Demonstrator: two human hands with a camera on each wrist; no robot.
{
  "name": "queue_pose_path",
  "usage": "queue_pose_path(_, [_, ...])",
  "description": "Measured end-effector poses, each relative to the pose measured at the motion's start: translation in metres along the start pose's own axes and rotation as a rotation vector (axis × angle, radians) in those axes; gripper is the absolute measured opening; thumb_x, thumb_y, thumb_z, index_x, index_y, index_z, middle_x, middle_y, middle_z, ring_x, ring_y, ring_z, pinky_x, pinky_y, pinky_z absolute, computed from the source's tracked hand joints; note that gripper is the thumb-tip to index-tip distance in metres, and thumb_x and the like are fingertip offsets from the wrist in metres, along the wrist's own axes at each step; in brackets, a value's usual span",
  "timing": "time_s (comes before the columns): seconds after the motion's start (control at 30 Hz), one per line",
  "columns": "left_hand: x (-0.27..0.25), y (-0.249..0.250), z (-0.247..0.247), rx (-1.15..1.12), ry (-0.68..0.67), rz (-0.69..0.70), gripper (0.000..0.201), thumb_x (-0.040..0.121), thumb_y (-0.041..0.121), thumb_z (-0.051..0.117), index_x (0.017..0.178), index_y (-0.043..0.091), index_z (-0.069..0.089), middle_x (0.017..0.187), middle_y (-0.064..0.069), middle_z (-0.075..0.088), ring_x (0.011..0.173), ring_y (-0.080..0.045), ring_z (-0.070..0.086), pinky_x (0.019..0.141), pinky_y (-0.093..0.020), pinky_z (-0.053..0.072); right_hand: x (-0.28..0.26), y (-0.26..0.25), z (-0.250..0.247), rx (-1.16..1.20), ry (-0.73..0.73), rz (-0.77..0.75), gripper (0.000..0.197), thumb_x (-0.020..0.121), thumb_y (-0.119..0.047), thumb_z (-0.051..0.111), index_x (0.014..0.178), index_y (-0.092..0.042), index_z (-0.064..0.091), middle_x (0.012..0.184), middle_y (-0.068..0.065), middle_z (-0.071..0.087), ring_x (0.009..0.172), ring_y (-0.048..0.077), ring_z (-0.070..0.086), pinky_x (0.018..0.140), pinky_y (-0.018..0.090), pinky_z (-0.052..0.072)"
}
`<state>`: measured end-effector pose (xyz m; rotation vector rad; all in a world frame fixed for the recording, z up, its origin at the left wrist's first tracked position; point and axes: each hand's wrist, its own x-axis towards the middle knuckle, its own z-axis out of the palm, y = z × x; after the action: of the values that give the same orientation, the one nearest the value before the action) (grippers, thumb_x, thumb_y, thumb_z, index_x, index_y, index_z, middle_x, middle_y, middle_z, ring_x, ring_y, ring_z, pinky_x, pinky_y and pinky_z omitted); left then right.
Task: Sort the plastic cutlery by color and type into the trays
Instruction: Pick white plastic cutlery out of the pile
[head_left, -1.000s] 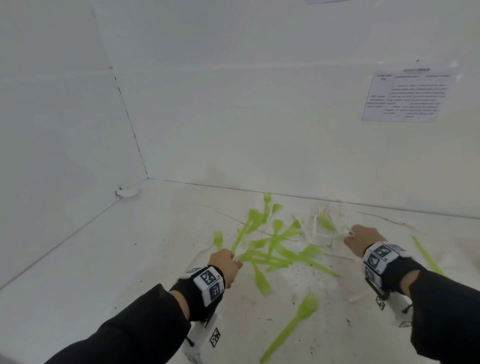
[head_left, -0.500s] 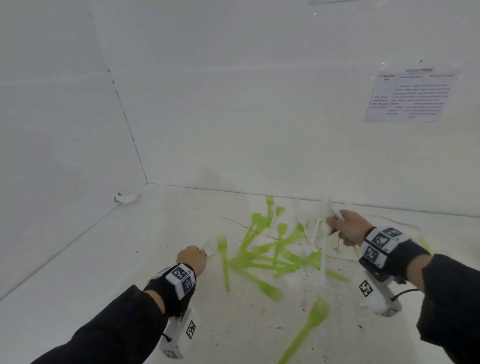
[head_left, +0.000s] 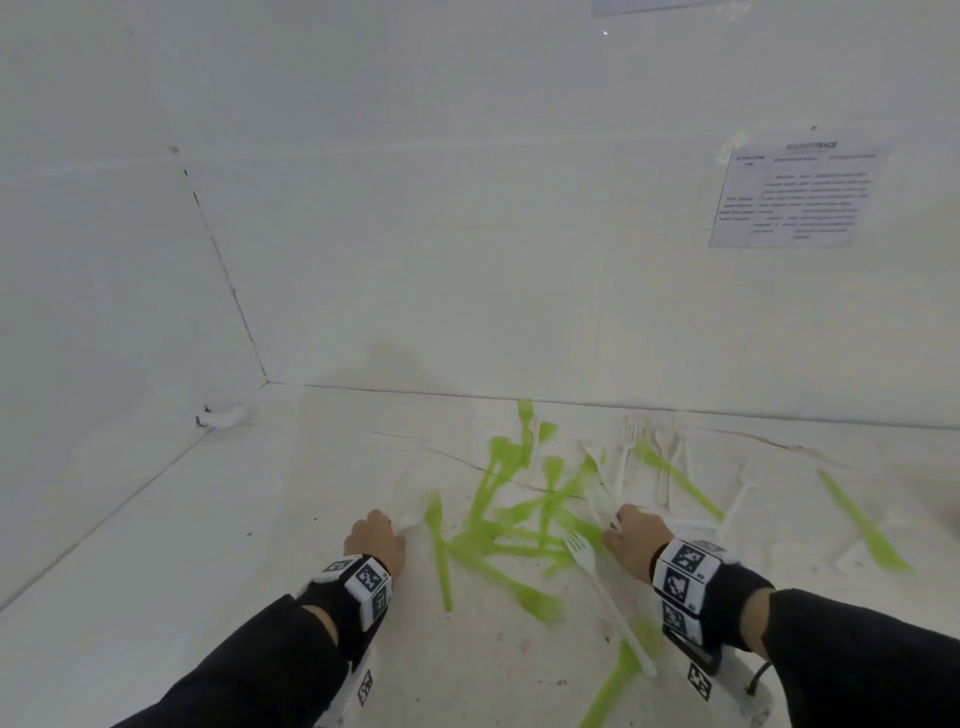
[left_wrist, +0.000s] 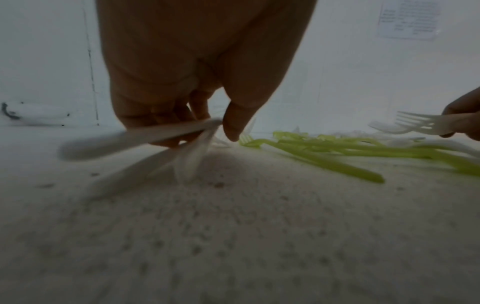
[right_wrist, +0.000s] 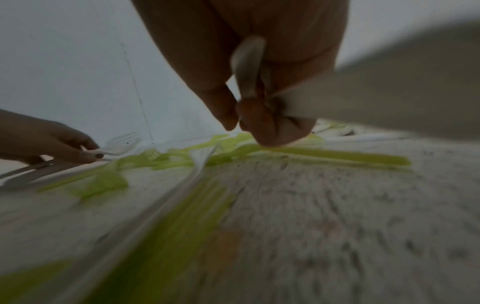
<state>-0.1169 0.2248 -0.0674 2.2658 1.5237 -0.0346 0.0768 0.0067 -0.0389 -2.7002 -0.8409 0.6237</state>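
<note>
Head view: my left hand (head_left: 375, 540) pinches white forks (head_left: 415, 512) at the green pile's (head_left: 511, 525) left edge | right hand (head_left: 635, 540) clamps white cutlery (right_wrist: 248, 70), type unclear | I'd lift straight up, clear of green handles | floor (head_left: 208, 545) leftward lies open; back wall (head_left: 519, 286) is near | no trays visible.

White walls (head_left: 467, 208) meet at a corner; a printed sheet (head_left: 795, 195) hangs above the speckled floor (head_left: 208, 519).

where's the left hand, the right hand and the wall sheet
left hand (head_left: 375, 540), head view, back of the hand
right hand (head_left: 635, 535), head view, back of the hand
wall sheet (head_left: 797, 195), head view, middle of the printed page
</note>
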Motion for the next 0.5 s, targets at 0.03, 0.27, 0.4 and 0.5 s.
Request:
queue_pose_path(0.03, [0.001, 0.0, 0.002, 0.003, 0.009, 0.004, 0.037, 0.095, 0.023, 0.048, 0.126, 0.006, 0.04, 0.132, -0.016, 0.044, 0.122, -0.031, 0.046, 0.099, -0.033, 0.038, -0.004, -0.001, 0.004, -0.02, -0.026, 0.002, 0.039, 0.099, -0.027, 0.039, 0.128, -0.001, 0.038, 0.13, 0.015, 0.05, 0.118, 0.028, 0.052, 0.084, 0.029, 0.043])
queue_pose_path(0.27, [0.005, -0.001, 0.0, 0.158, -0.022, -0.043, 0.047, 0.094, 0.037, 0.046, 0.131, 0.008, 0.04, 0.135, -0.014, 0.04, 0.125, -0.028, 0.043, 0.103, -0.032, 0.037, -0.012, -0.01, 0.016, -0.059, -0.098, 0.014, 0.069, 0.086, -0.046, 0.058, 0.135, -0.005, 0.032, 0.133, 0.01, 0.046, 0.118, 0.024, 0.051, 0.092, 0.029, 0.045])
queue_pose_path(0.4, [0.0, 0.001, 0.003, 0.155, -0.044, -0.035, 0.039, 0.098, 0.03, 0.039, 0.13, 0.007, 0.04, 0.136, -0.014, 0.042, 0.126, -0.028, 0.044, 0.103, -0.031, 0.035, -0.013, -0.013, 0.018, -0.129, -0.096, -0.001, 0.053, 0.09, -0.031, 0.056, 0.131, -0.006, 0.035, 0.133, 0.011, 0.044, 0.118, 0.025, 0.051, 0.088, 0.027, 0.045])
queue_pose_path(0.5, [-0.01, 0.006, -0.003, 0.064, 0.0, -0.015, 0.037, 0.1, 0.027, 0.033, 0.128, 0.004, 0.039, 0.135, -0.016, 0.045, 0.124, -0.03, 0.045, 0.102, -0.034, 0.036, -0.014, -0.011, 0.014, -0.071, -0.1, -0.019, 0.04, 0.095, -0.026, 0.048, 0.128, -0.005, 0.039, 0.128, 0.012, 0.048, 0.112, 0.027, 0.054, 0.084, 0.028, 0.047])
